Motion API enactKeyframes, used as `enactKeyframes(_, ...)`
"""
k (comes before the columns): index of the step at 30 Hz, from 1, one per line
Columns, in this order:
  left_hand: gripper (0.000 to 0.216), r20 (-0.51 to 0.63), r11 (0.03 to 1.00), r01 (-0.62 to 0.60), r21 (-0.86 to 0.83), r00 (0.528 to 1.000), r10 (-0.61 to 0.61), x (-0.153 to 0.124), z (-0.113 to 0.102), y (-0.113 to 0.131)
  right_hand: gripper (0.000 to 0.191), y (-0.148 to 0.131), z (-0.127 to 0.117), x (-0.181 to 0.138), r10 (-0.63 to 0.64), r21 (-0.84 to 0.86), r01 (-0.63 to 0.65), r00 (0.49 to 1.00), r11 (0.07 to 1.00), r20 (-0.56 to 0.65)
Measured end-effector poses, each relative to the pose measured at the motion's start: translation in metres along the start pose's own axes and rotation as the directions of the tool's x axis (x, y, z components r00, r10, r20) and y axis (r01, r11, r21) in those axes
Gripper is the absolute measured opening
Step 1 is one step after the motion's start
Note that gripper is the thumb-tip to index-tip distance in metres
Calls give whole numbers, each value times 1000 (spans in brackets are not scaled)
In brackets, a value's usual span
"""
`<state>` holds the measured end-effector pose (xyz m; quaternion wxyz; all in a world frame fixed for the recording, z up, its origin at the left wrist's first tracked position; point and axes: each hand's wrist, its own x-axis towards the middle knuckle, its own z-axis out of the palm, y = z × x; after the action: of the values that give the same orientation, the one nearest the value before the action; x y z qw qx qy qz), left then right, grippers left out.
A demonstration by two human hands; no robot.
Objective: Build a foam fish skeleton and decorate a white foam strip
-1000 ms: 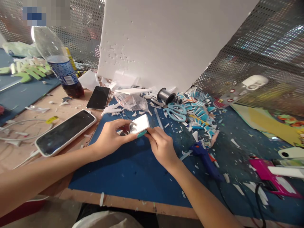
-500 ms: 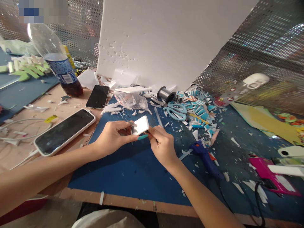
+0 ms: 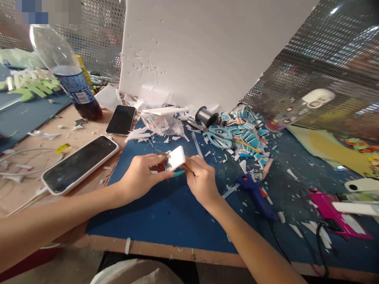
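Observation:
My left hand (image 3: 145, 170) is closed around a small white foam block (image 3: 177, 157), fingers at its left side and thumb below. A thin grey pointed blade (image 3: 162, 152) juts out left of the block, over my left fingers. Beneath the block, by the left thumb tip, shows a narrow teal piece (image 3: 178, 173); what it belongs to is unclear. My right hand (image 3: 201, 177) is closed with its fingertips pinched against the block's right edge. Whatever sits between those fingertips is mostly hidden. Both hands are above the blue mat (image 3: 166, 217).
Light-blue scissors (image 3: 218, 137), a wire spool (image 3: 205, 116) and a heap of blue-white scraps (image 3: 250, 134) lie beyond my hands. To the right are a blue glue gun (image 3: 257, 197) and a pink tool (image 3: 339, 215). Two phones (image 3: 81, 163) and a cola bottle (image 3: 77, 88) occupy the left.
The block has tilted slightly and sits a little lower, and more of the grey blade shows at its left. Less of the teal piece is visible. Both hands keep their grip.

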<state>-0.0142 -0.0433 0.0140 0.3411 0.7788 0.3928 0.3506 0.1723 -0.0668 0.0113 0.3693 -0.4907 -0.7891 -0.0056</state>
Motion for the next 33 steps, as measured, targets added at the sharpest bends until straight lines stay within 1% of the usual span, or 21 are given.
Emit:
enactKeyframes(2,33,52,999,-41,-2,998,41,-5,3,3,22,4,-2,2,39,-1,-39,997,999,-60)
enactKeyframes(4,38,76,995,-99,-14,992,99,-9,6,6,21,11,-7,5,100,-17,-104,985,994,-138)
enactKeyframes(7,41,38,991,-133,34,991,132,-13,7,7,22,23,-16,10,141,-68,-161,963,985,-229)
enactKeyframes(10,43,0,993,-113,34,994,113,-11,3,7,23,27,-22,12,161,-68,-189,942,980,-294)
enactKeyframes(12,44,-4,996,-77,-42,997,77,-9,0,7,24,26,-24,12,198,-31,-219,926,975,-320)
enactKeyframes(14,46,17,977,-8,-214,1000,11,-6,0,8,25,23,-23,12,266,36,-269,907,963,-326)
enactKeyframes(16,47,67,896,88,-435,996,-65,-4,0,9,28,19,-22,13,360,168,-324,892,931,-273)
enactKeyframes(18,45,139,771,183,-611,983,-123,-3,1,9,33,16,-22,13,441,359,-371,887,856,-137)
enactKeyframes(20,43,202,658,244,-712,969,-141,-1,2,7,38,12,-22,13,467,530,-407,884,744,24)
enactKeyframes(21,45,224,614,260,-746,965,-137,-1,3,6,39,10,-22,13,464,584,-422,882,693,88)
enactKeyframes(23,49,245,548,272,-791,962,-124,-1,3,4,37,4,-22,12,454,639,-444,876,628,164)
enactKeyframes(25,51,253,511,281,-812,959,-126,0,3,3,32,0,-22,11,445,655,-452,875,606,192)
enactKeyframes(29,52,289,475,311,-823,950,-121,2,4,5,20,-6,-22,10,441,626,-444,881,641,174)
enactKeyframes(33,54,353,407,367,-836,929,-113,2,4,7,26,-7,-22,11,463,637,-446,873,629,153)
